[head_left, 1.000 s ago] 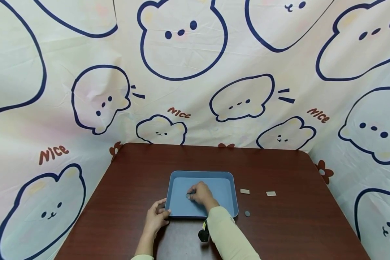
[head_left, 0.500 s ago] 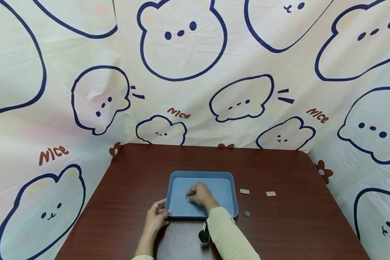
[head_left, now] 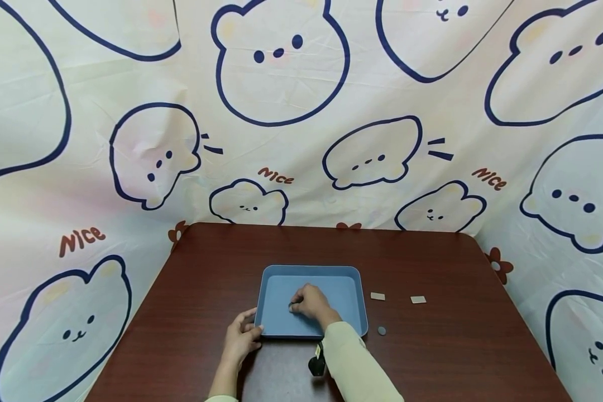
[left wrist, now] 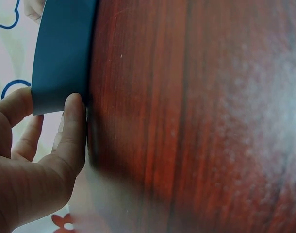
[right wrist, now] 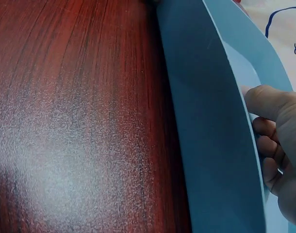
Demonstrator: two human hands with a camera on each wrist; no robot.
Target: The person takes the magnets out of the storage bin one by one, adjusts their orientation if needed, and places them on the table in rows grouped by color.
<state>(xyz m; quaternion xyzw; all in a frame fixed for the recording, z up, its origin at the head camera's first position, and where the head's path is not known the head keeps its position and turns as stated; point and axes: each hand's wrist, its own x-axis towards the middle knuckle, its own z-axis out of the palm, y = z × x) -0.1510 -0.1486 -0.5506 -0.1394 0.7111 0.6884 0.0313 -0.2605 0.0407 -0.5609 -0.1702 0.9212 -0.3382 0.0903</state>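
A shallow blue tray (head_left: 341, 290) lies on the dark wood table. My left hand (head_left: 238, 338) holds its near left corner; in the left wrist view, thumb and fingers (left wrist: 74, 109) meet the end of the tray wall (left wrist: 63, 58). My right hand (head_left: 312, 301) reaches over the near wall into the tray and pinches a small dark grey piece (head_left: 292, 306) close over the tray floor, left of its middle. Fingers mostly cover that piece. From the right wrist view, the curled right hand (right wrist: 279, 141) shows behind the tray wall (right wrist: 211, 126), which hides the piece.
A small grey disc (head_left: 381, 330) lies on the table off the tray's near right corner. Two pale rectangular pieces (head_left: 378, 296) lie right of the tray, apart from each other. A black device with a yellow tag (head_left: 317, 363) hangs by the right sleeve. A patterned cloth (head_left: 301, 139) stands behind the table.
My right fingers have shifted very slightly over the tray floor, still pinching the grey piece, which shows less and looks darker now. The left hand and tray stay put.
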